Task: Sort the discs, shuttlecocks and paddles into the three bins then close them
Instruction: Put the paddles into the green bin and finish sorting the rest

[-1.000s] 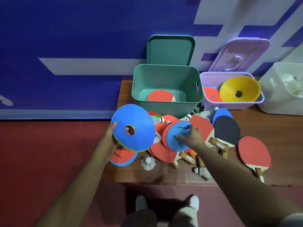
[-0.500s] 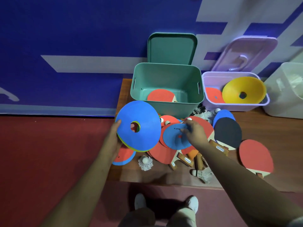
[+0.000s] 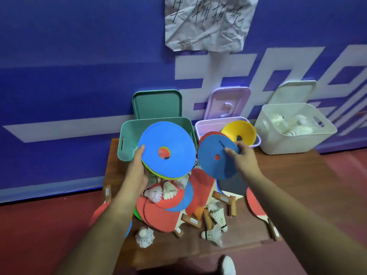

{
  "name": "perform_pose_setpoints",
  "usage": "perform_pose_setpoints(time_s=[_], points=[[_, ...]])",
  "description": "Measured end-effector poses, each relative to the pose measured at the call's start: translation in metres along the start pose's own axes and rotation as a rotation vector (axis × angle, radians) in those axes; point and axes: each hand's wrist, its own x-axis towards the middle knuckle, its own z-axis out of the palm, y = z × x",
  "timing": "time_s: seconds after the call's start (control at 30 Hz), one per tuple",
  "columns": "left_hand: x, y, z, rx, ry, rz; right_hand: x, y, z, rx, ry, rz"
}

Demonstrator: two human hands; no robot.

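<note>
Head camera: the left hand [image 3: 139, 167] grips a stack of discs [image 3: 166, 149], blue on top, in front of the green bin [image 3: 128, 141]. The right hand [image 3: 241, 159] pinches one blue disc [image 3: 216, 157] by its edge. The purple bin [image 3: 204, 124], at 1 o'clock from that hand, holds a yellow disc [image 3: 238, 130]. I think this is the disc-sorting step. Next, both loads should drop into the purple bin. Paddles [image 3: 256, 205] and shuttlecocks [image 3: 218, 215] wait on the bench [image 3: 297, 195].

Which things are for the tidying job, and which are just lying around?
For the job: blue-topped stack of flat discs in left hand; blue flat disc in right hand; yellow cone-shaped disc; white feather shuttlecocks; red wooden-handled paddles; green plastic bin; lilac plastic bin; white plastic bin.
Just lying about: crumpled white paper sign; white shoe.
</note>
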Motion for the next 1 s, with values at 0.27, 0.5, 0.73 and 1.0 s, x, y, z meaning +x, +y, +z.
perform_pose_setpoints(time_s=[0.27,0.5,0.73,1.0], points=[[0.040,-0.052,0.097,0.043,0.065,0.046,0.105,0.042,-0.073,0.118,0.055,0.089],[0.064,-0.093,0.149,0.050,0.223,0.031,0.193,0.081,-0.065,0.143,-0.104,0.210],[0.073,-0.115,0.154,0.091,0.298,0.030,0.242,0.104,-0.024,0.164,-0.219,0.334],[0.110,-0.120,0.176,0.068,0.371,0.050,0.270,0.115,-0.028,-0.229,-0.373,0.224]])
